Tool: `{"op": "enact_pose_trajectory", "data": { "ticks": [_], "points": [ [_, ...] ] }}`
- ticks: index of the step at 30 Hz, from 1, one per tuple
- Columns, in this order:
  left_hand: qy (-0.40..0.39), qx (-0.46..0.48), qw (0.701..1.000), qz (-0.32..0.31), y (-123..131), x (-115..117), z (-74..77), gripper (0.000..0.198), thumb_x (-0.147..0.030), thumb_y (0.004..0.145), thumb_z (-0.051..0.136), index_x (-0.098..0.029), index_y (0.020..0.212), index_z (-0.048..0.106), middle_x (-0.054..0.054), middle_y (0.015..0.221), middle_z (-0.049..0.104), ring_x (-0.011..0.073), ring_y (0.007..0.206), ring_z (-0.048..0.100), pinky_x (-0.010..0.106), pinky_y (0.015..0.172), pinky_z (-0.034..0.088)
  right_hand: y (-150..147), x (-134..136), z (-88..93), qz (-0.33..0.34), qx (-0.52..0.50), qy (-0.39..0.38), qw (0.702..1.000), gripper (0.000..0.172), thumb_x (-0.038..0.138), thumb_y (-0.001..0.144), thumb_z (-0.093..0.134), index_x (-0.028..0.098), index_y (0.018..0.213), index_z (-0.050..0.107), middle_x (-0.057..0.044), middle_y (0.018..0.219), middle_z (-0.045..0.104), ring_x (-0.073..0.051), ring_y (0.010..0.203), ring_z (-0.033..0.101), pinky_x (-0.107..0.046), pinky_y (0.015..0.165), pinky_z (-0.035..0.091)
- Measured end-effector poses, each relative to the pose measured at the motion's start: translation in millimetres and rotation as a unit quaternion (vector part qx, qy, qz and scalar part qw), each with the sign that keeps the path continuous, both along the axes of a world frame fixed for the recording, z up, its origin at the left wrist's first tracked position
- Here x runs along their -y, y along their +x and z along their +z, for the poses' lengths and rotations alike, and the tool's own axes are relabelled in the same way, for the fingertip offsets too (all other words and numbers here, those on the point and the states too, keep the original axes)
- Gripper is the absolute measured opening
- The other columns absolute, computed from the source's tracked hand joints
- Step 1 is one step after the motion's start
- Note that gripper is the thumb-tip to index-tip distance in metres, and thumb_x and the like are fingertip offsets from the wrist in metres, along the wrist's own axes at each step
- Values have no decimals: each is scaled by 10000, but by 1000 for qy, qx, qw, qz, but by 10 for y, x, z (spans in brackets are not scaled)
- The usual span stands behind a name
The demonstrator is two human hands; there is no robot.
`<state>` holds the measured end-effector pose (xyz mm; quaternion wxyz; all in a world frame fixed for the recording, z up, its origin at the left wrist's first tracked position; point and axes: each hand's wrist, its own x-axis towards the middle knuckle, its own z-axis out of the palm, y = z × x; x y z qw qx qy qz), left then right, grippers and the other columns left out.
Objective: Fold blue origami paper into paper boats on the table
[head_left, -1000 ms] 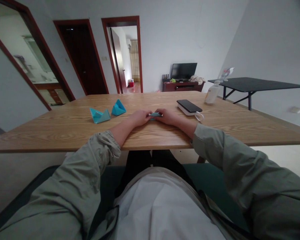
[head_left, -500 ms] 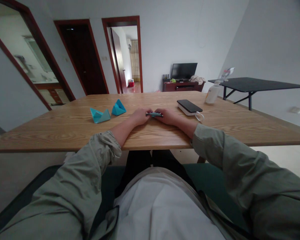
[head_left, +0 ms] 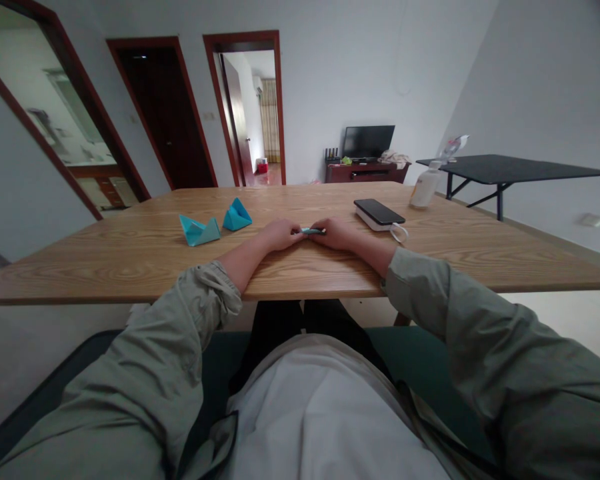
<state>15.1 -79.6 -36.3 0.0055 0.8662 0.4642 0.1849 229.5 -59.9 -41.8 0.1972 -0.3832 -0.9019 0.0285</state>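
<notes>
Between my two hands is a small piece of folded light-blue paper (head_left: 311, 231), seen nearly edge-on just above the table. My left hand (head_left: 281, 235) pinches its left end, and my right hand (head_left: 334, 233) grips the right end. Fingers cover much of the paper, so its full shape is hidden. To the left of my hands, two folded blue paper boats stand on the wood: the nearer paper boat (head_left: 200, 231) and the farther paper boat (head_left: 238, 215).
On the wooden table (head_left: 130, 267), a black phone (head_left: 379, 211) lies on a white box with a white cable loop (head_left: 400, 233). A white bottle (head_left: 426, 187) stands at the far right. Beyond are a black folding table (head_left: 510, 169) and a television (head_left: 369, 142).
My left hand has shifted very slightly left, and the folded paper has changed its tilt a little between my fingers. Both paper boats stay in place.
</notes>
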Motion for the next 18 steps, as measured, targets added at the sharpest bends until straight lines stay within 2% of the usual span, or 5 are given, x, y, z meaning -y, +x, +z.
{"op": "enact_pose_trajectory", "data": {
  "ticks": [2, 5, 9, 13, 18],
  "points": [
    [1, 25, 1000, -3, 3, 6, 14, 428, -469, 925, 450, -175, 911, 761, 80, 843, 734, 191, 724, 616, 284, 670, 417, -8, 1, 4, -5, -50, -6, 999, 370, 440, 923, 519, 178, 1085, 723, -84, 939, 745, -194, 764, 631, -279, 702, 433],
    [-6, 77, 997, 6, 29, 12, 30, 370, -375, 939, 442, -168, 1069, 719, 71, 875, 731, 190, 768, 627, 286, 709, 433, -43, -49, -5, 0, -114, -19, 993, 394, 422, 948, 480, 159, 1172, 670, -91, 975, 731, -188, 785, 623, -282, 732, 447],
    [-1, 90, 996, 26, 87, 5, 33, 355, -291, 923, 475, -163, 1196, 663, 89, 928, 731, 216, 808, 640, 318, 766, 462, -97, -179, -42, -5, -146, -45, 988, 371, 390, 954, 465, 137, 1139, 666, -83, 930, 716, -175, 778, 605, -270, 723, 448],
    [14, 77, 996, 33, 109, -8, 20, 338, -287, 910, 489, -173, 1171, 671, 83, 945, 731, 207, 824, 641, 309, 780, 470, -98, -261, -79, -13, -167, -54, 984, 362, 391, 920, 517, 129, 1116, 671, -67, 879, 707, -161, 725, 580, -260, 674, 434],
    [-14, 67, 997, 34, 72, 1, 6, 189, -292, 822, 592, -181, 936, 695, 57, 854, 715, 187, 758, 622, 281, 698, 465, -32, -233, -81, 27, -101, -59, 993, 312, 425, 850, 590, 147, 875, 727, -39, 774, 702, -158, 675, 558, -264, 641, 421]
  ]
}}
